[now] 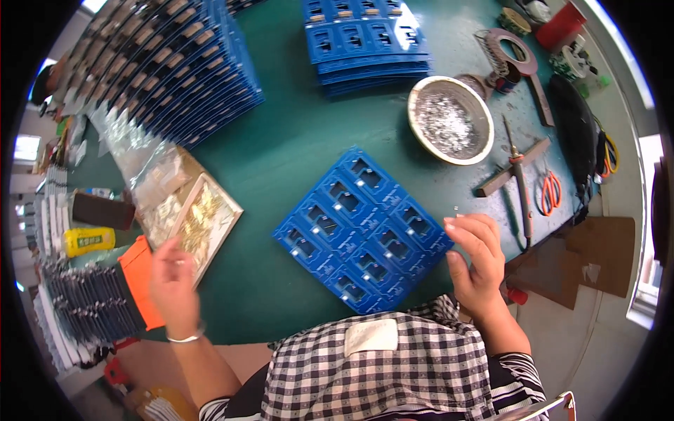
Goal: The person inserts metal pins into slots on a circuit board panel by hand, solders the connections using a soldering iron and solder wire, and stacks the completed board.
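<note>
A blue circuit-board panel (pixel 360 238), with two rows of rectangular cutouts, lies turned cornerwise on the green table mat in front of me. At its right corner is my right hand (pixel 479 263), fingers bent, with the thumb apart from the forefinger. A tiny shiny piece (pixel 456 208) shows just past those fingertips; whether they touch it is unclear. My left hand (pixel 175 284) is at the near left edge of a shallow tray (pixel 223 228) of small gold-coloured metal parts (pixel 200 214). Motion blurs its fingers, so what they hold cannot be made out.
Stacked blue panels stand at far left (pixel 203 77) and far middle (pixel 372 52). A white bowl (pixel 484 112) of silvery bits sits right of centre. Farther right lie a soldering iron (pixel 521 189), orange-handled scissors (pixel 551 193) and a tape roll (pixel 530 64). An orange bin (pixel 138 277) adjoins the tray.
</note>
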A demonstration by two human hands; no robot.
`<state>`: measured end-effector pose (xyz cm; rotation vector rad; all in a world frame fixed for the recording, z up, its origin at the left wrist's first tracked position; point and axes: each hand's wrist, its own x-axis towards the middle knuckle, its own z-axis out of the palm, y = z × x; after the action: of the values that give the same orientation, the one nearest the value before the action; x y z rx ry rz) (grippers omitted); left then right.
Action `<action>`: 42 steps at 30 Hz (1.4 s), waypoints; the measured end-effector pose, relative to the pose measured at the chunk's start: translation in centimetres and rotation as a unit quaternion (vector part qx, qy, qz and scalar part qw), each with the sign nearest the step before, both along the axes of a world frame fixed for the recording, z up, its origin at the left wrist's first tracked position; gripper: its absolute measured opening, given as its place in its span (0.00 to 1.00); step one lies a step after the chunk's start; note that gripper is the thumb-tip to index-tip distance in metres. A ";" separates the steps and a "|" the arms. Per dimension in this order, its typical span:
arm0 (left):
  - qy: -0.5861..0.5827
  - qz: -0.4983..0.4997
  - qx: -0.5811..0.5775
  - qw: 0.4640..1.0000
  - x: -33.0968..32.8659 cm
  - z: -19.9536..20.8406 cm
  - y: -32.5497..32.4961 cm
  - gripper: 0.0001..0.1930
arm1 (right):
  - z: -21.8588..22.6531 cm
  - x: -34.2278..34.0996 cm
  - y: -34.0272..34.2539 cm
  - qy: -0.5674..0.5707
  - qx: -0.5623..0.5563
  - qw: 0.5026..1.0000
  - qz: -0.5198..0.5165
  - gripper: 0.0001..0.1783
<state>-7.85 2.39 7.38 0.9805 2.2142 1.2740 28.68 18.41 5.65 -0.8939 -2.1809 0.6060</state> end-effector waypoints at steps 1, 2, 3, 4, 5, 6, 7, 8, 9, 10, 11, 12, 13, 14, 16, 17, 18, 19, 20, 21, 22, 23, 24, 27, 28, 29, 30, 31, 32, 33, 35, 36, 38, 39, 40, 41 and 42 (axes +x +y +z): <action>-0.083 -0.040 0.051 0.994 2.5 0.1 0.3 0.22 | 0.2 -0.6 -0.1 0.042 -0.005 0.999 0.021 0.19; -0.186 -0.152 0.078 0.968 4.7 0.2 0.8 0.27 | 0.2 -1.5 -0.5 0.074 -0.037 0.996 0.032 0.17; -0.217 -0.231 0.056 0.947 6.4 0.0 1.6 0.28 | 0.3 -2.3 -0.6 0.071 -0.043 0.996 0.042 0.17; -0.258 -0.281 0.072 0.921 8.0 -0.4 2.5 0.29 | 0.4 -3.0 -0.9 0.070 -0.065 0.991 0.090 0.16; -0.299 -0.325 0.071 0.894 9.3 -0.8 3.3 0.30 | 0.4 -3.6 -1.2 0.069 -0.088 0.985 0.128 0.16; -0.341 -0.338 0.057 0.875 10.3 -1.0 3.9 0.32 | 0.5 -4.2 -1.5 0.055 -0.105 0.981 0.155 0.15; -0.384 -0.352 0.043 0.853 11.1 -1.2 4.4 0.34 | 0.6 -4.7 -1.8 0.046 -0.132 0.975 0.173 0.14; -0.367 -0.390 0.020 0.844 11.2 -1.2 4.8 0.36 | 0.6 -5.0 -2.0 0.038 -0.137 0.972 0.189 0.14; -0.371 -0.400 0.029 0.838 11.4 -1.1 5.0 0.36 | 0.7 -5.2 -2.2 0.012 -0.156 0.967 0.203 0.13; -0.392 -0.389 0.013 0.834 11.6 -1.0 5.2 0.36 | 0.7 -5.4 -2.4 0.028 -0.178 0.959 0.216 0.14; -0.409 -0.377 -0.015 0.831 11.7 -0.9 5.2 0.36 | 0.7 -5.5 -2.4 0.032 -0.173 0.961 0.215 0.14; -0.436 -0.369 -0.012 0.821 11.7 -0.9 5.2 0.37 | 0.7 -5.6 -2.5 0.038 -0.192 0.954 0.229 0.15; -0.439 -0.362 0.002 0.822 11.6 -0.9 5.1 0.37 | 0.7 -5.7 -2.5 0.044 -0.211 0.945 0.245 0.17; -0.454 -0.352 -0.005 0.819 11.5 -1.0 5.1 0.37 | 0.6 -5.8 -2.6 0.049 -0.225 0.942 0.244 0.17; -0.483 -0.328 -0.013 0.812 11.4 -1.2 4.9 0.37 | 0.6 -5.9 -2.8 0.056 -0.269 0.929 0.249 0.18; -0.485 -0.329 -0.008 0.810 11.3 -1.4 4.9 0.37 | 0.5 -5.9 -2.9 0.064 -0.311 0.917 0.242 0.18; -0.481 -0.337 -0.002 0.810 11.3 -1.6 5.0 0.36 | 0.5 -6.0 -3.1 0.065 -0.315 0.914 0.246 0.18; -0.475 -0.339 -0.013 0.812 11.4 -1.7 4.9 0.34 | 0.5 -6.0 -3.3 0.084 -0.359 0.903 0.222 0.17; -0.478 -0.345 0.004 0.808 11.5 -1.8 4.9 0.34 | 0.5 -6.1 -3.5 0.097 -0.397 0.890 0.201 0.17; -0.485 -0.324 0.005 0.812 11.7 -1.9 4.8 0.33 | 0.5 -6.1 -3.5 0.102 -0.398 0.890 0.198 0.17; -0.485 -0.305 0.000 0.820 11.8 -1.9 4.8 0.31 | 0.4 -6.1 -3.5 0.067 -0.290 0.931 0.213 0.17; -0.492 -0.303 0.009 0.816 11.9 -2.0 4.7 0.31 | 0.4 -6.2 -3.4 0.036 -0.179 0.959 0.217 0.17; -0.507 -0.296 0.025 0.809 11.9 -2.0 4.7 0.27 | 0.4 -6.4 -3.5 0.032 -0.175 0.957 0.227 0.17; -0.557 -0.258 0.064 0.787 12.4 -2.3 4.5 0.21 | 0.2 -7.0 -3.8 0.098 -0.137 0.976 0.136 0.18; -0.592 -0.228 0.084 0.768 12.6 -2.3 4.5 0.17 | 0.1 -7.1 -3.7 0.078 -0.076 0.983 0.145 0.18; -0.590 -0.227 0.087 0.770 12.6 -2.4 4.5 0.17 | 0.0 -7.1 -3.6 0.063 -0.017 0.987 0.146 0.19; -0.607 -0.221 0.079 0.759 12.6 -2.5 4.6 0.14 | 0.0 -7.3 -3.6 0.066 -0.009 0.988 0.142 0.19; -0.624 -0.216 0.069 0.748 12.7 -2.6 4.6 0.12 | -0.1 -7.3 -3.6 0.066 -0.009 0.987 0.143 0.19; -0.629 -0.203 0.065 0.748 12.8 -2.6 4.5 0.10 | -0.1 -7.4 -3.5 0.060 0.010 0.989 0.132 0.18; -0.627 -0.195 0.068 0.751 13.0 -2.5 4.5 0.10 | -0.2 -7.5 -3.5 0.057 0.026 0.990 0.125 0.17; -0.533 -0.216 0.046 0.817 13.1 -2.2 4.5 0.10 | -0.2 -7.6 -3.5 0.055 0.040 0.990 0.126 0.14; -0.496 -0.241 0.041 0.833 13.0 -2.0 4.4 0.09 | -0.2 -7.6 -3.4 0.045 0.039 0.990 0.129 0.13; -0.362 -0.283 0.079 0.884 12.1 -1.3 4.2 0.09 | -0.1 -7.1 -3.3 0.030 -0.002 0.991 0.133 0.12; -0.283 -0.309 0.076 0.905 11.3 -1.0 4.3 0.09 | -0.1 -6.8 -3.1 0.039 -0.015 0.993 0.110 0.11; -0.196 -0.304 0.105 0.926 9.9 -0.7 4.1 0.09 | 0.0 -6.3 -2.6 0.037 -0.025 0.995 0.091 0.10; -0.103 -0.306 0.106 0.941 8.1 -0.2 3.8 0.09 | -0.1 -5.8 -2.2 0.056 -0.045 0.995 0.063 0.08; -0.064 -0.261 0.088 0.959 6.3 0.2 3.3 0.09 | -0.1 -5.2 -1.8 0.060 -0.054 0.996 0.036 0.07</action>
<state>-1.58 5.71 7.55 1.3906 1.6099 1.2472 23.53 16.63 5.51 -0.8151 -2.0968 0.7978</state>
